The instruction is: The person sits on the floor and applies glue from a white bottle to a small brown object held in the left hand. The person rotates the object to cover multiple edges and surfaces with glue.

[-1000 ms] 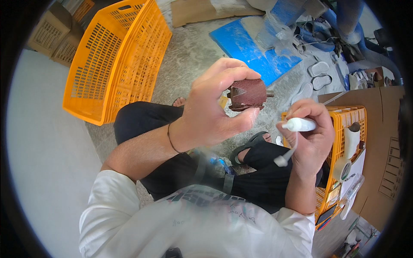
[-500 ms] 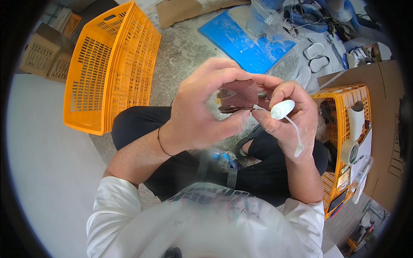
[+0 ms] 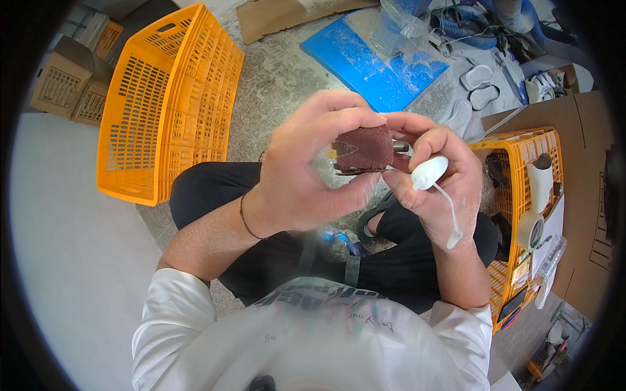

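Head view: right hand (image 3: 456, 176) pinches a small white squeeze bottle (image 3: 429, 173) with tethered cap (image 3: 454, 239). Just left, left hand (image 3: 297, 163) holds a sandpaper drum (image 3: 372, 148) between thumb and fingers. Recommended: steady drum, light squeeze, fingertips clear of the edge. Drum dark red, rough-faced, metal shaft (image 3: 401, 147) protruding. Blue board (image 3: 362, 68) beyond.

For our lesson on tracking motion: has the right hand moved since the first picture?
Yes: the right hand has moved left, away from the tape roll, and is now close beside the dark red cylinder.
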Demonstrator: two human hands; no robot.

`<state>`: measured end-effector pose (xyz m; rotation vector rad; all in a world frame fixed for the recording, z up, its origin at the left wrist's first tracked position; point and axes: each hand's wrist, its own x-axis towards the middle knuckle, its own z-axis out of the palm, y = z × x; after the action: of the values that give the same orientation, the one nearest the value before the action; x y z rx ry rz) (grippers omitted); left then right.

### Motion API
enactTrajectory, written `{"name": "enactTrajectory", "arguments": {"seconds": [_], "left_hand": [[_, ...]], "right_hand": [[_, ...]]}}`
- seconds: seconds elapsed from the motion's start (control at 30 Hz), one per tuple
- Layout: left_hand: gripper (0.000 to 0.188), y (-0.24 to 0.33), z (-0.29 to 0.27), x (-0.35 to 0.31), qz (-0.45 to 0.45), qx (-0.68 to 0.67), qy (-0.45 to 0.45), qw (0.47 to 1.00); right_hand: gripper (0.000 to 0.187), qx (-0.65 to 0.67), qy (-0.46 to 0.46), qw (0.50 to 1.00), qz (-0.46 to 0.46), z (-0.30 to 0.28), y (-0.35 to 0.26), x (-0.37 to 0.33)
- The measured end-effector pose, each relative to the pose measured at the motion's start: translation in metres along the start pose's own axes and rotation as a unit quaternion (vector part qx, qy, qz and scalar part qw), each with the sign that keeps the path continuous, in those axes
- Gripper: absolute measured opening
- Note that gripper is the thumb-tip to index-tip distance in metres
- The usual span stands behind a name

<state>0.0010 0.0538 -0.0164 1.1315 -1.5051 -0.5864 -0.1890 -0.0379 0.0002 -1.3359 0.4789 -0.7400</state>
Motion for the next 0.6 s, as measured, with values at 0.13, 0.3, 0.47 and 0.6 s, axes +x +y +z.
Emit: {"name": "enactTrajectory", "arguments": {"seconds": [0.13,0.3,0.47,0.6], "left_hand": [[0.057,0.001,0.002,0.001,0.001,-0.007,0.003,1.000],[0.055,0.002,0.009,0.002,0.002,-0.003,0.063,0.998],[0.054,0.001,0.004,0.003,-0.001,-0.014,0.032,0.999],[0.056,0.000,-0.004,0.004,-0.013,-0.029,-0.030,0.999]], "right_hand": [[0.034,0.001,0.002,1.000,0.002,0.001,-0.002,0.000],[0.032,-0.008,0.009,1.000,0.005,0.001,-0.003,-0.001],[0.035,-0.036,0.024,0.999,-0.004,0.002,-0.002,-0.001],[0.043,-0.070,0.026,0.997,-0.019,0.001,-0.002,-0.001]]}}
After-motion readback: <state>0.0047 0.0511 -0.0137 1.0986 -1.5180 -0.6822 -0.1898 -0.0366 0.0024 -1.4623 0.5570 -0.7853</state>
